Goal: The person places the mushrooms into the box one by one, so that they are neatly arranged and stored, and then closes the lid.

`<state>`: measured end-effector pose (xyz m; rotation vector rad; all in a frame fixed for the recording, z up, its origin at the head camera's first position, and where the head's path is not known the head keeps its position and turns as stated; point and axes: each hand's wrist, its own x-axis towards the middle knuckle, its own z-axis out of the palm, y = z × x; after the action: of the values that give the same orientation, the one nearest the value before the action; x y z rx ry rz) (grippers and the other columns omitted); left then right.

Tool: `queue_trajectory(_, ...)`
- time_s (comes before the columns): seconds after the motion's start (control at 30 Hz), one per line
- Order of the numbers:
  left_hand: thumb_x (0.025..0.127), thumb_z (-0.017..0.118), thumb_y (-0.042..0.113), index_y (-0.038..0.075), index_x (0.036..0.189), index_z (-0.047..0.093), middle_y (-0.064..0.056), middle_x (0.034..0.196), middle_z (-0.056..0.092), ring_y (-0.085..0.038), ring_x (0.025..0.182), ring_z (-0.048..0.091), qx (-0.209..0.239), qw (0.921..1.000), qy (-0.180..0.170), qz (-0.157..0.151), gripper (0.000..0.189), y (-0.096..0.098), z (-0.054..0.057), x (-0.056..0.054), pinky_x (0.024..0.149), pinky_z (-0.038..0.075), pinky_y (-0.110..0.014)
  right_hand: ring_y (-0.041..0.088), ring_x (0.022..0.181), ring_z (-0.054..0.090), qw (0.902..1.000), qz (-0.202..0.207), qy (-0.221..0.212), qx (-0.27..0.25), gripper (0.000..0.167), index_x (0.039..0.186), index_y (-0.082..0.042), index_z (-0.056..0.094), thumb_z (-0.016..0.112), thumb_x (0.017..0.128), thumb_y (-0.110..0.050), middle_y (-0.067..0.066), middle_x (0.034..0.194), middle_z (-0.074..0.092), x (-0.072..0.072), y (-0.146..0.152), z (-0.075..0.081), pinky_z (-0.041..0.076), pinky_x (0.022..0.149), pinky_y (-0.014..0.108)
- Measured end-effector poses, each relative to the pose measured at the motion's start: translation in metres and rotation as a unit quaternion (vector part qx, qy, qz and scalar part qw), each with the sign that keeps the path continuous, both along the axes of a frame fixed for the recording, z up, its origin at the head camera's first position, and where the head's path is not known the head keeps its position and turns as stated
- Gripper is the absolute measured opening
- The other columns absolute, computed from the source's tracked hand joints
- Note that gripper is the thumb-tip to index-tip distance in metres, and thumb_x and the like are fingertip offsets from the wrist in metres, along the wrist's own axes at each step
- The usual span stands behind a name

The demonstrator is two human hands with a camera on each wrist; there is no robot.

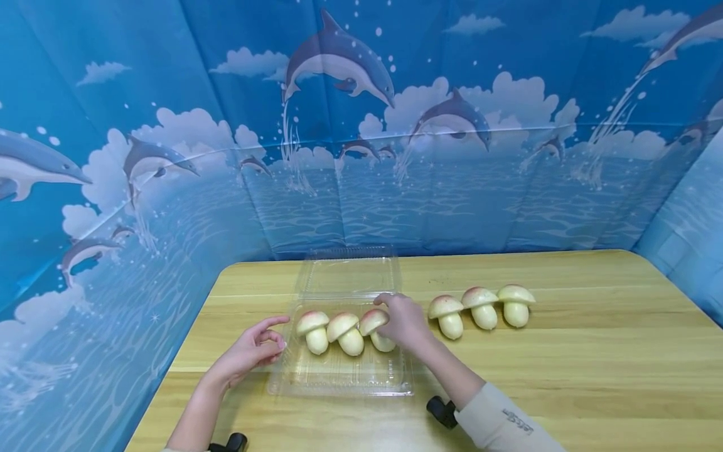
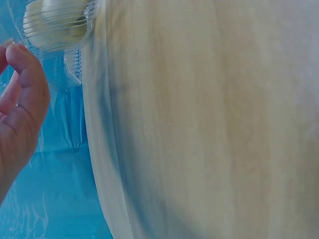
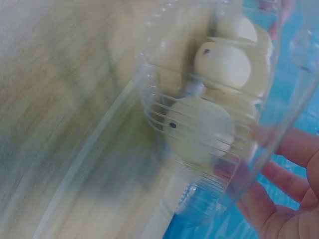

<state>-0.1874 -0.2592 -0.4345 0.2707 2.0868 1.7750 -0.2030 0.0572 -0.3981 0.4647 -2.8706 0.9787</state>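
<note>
Mushroom-shaped piece (image 1: 373,321) is sitting rightmost inside the clear container (image 1: 341,382) as my right hand (image 1: 405,323) is holding it in a curled grip, seemingly for alignment, my left hand (image 1: 250,349) hovering loosely alongside.

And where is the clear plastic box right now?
In the head view, the clear plastic box lies open on the wooden table, low and near the centre, just left of three loose mushroom-shaped pieces.
</note>
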Motion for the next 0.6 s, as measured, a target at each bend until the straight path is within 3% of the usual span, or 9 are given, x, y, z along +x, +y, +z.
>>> queue_trajectory(0.07,0.09,0.06,0.007,-0.001,0.142,0.029,-0.003,0.089,0.053,-0.008,0.068,0.05,0.0,1.0,0.0,0.001,0.061,0.0,0.0,0.0,0.064,0.047,-0.021,0.029,0.087,0.06,0.9998,0.002,-0.011,-0.016,0.045,0.106,-0.001,0.065,0.076,0.063,0.004,0.015,0.106,0.064,0.0,0.002,0.001,0.048,0.059,0.029)
queue_trajectory(0.17,0.09,0.061,0.008,0.0,0.142,0.029,-0.003,0.089,0.053,-0.008,0.068,0.05,-0.001,1.0,0.0,0.002,0.062,0.0,0.001,0.0,0.064,0.047,-0.021,0.021,0.068,0.055,0.9968,-0.002,-0.056,-0.057,0.046,0.11,-0.002,0.064,0.073,0.065,0.005,0.017,0.109,0.062,0.001,0.005,0.004,0.041,0.051,0.026)
queue_trajectory(0.3,0.09,0.061,0.007,0.0,0.142,0.029,-0.003,0.089,0.053,-0.008,0.068,0.05,-0.001,1.0,0.0,0.002,0.061,0.0,0.0,0.0,0.064,0.047,-0.021,0.015,0.057,0.049,0.9876,-0.014,-0.118,-0.103,0.046,0.114,-0.006,0.063,0.073,0.07,0.002,0.019,0.113,0.059,0.002,0.011,0.008,0.039,0.05,0.026)
queue_trajectory(0.5,0.09,0.061,0.007,0.0,0.142,0.029,-0.003,0.089,0.053,-0.008,0.068,0.05,-0.001,1.0,0.002,0.003,0.061,0.0,0.0,0.0,0.064,0.046,-0.021,0.025,0.084,0.061,0.9704,-0.003,-0.148,-0.191,0.044,0.115,-0.007,0.062,0.074,0.073,-0.001,0.018,0.115,0.057,0.004,0.026,0.012,0.051,0.064,0.033)
queue_trajectory(0.6,0.09,0.061,0.007,0.0,0.142,0.029,-0.003,0.089,0.053,-0.008,0.067,0.05,-0.002,1.0,0.002,0.002,0.061,0.0,0.0,0.0,0.063,0.046,-0.021,0.027,0.087,0.062,0.9584,0.013,-0.161,-0.235,0.044,0.116,-0.006,0.061,0.074,0.074,-0.002,0.02,0.116,0.056,0.004,0.037,0.011,0.052,0.07,0.035)
